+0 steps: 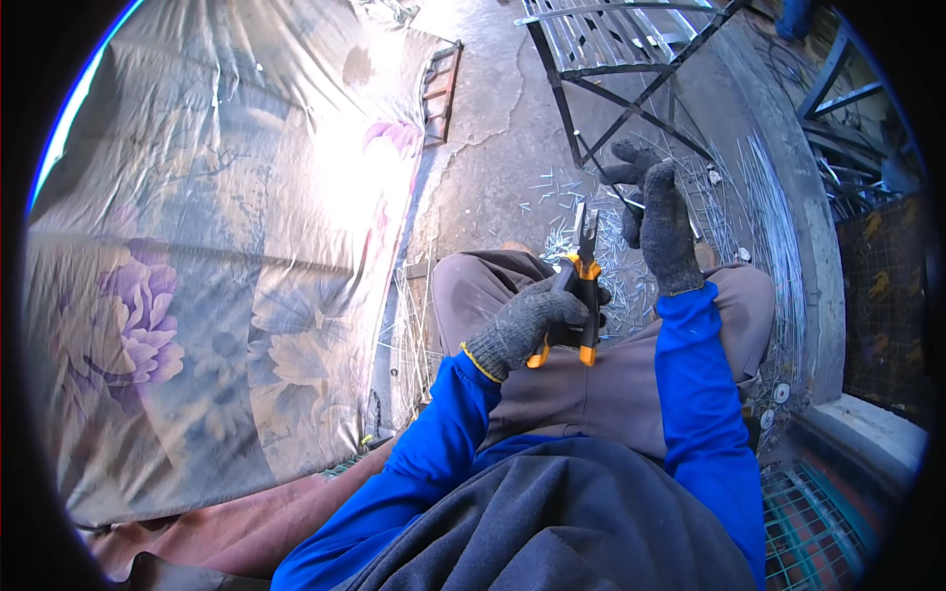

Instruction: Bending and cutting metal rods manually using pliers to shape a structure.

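Observation:
My left hand, in a grey knitted glove with a yellow cuff edge, is closed round a pair of pliers with orange and black handles. Their jaws point up and away, slightly parted, above my lap. My right hand, in a dark grey glove, is raised to the right and farther out, its fingers apart and turned leftward. A thin dark rod slants from near the rack's leg to the palm side of this hand; whether it is touched I cannot tell. Below, many short cut wire pieces litter the concrete between my knees.
A metal rack with crossed dark legs stands ahead. Long thin wires lie along the right. A floral cloth covers the left side, beside a small rusty frame. Green wire mesh sits at lower right, near a low ledge.

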### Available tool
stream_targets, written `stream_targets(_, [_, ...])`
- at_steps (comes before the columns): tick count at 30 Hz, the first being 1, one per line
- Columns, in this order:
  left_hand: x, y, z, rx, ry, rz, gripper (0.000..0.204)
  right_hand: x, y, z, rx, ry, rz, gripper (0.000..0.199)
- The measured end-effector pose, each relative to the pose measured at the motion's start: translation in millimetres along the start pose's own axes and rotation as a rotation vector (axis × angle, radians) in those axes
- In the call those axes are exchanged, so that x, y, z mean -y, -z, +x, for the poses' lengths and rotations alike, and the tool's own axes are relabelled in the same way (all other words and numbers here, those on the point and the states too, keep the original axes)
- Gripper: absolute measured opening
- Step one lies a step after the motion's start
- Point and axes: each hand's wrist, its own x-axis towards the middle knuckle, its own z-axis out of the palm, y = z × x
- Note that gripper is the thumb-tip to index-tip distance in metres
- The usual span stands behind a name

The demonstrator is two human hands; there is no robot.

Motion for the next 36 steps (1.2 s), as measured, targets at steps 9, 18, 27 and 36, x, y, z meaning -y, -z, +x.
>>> stream_targets(9, [-12.1,-3.1,-0.6,0.049,-0.117,0.343,0.045,-6.5,-1.3,2.3,0.036,0.076,-0.132,0.068])
stream_targets(18, [-10.0,-12.3,-5.1,-0.022,-0.1,0.158,0.041,-1.8,0.9,-2.6,0.036,-0.066,-0.14,0.062])
stream_targets(27, [-1.6,-8.9,7.8,-0.011,-0.125,-0.119,0.051,23.8,33.7,-7.2,0.246,-0.082,-0.719,0.049])
stream_targets(36, [-7.7,-9.7,5.0,-0.001,-0.221,-0.154,0.05,-8.5,22.2,-1.3,0.242,-0.026,-0.478,0.044])
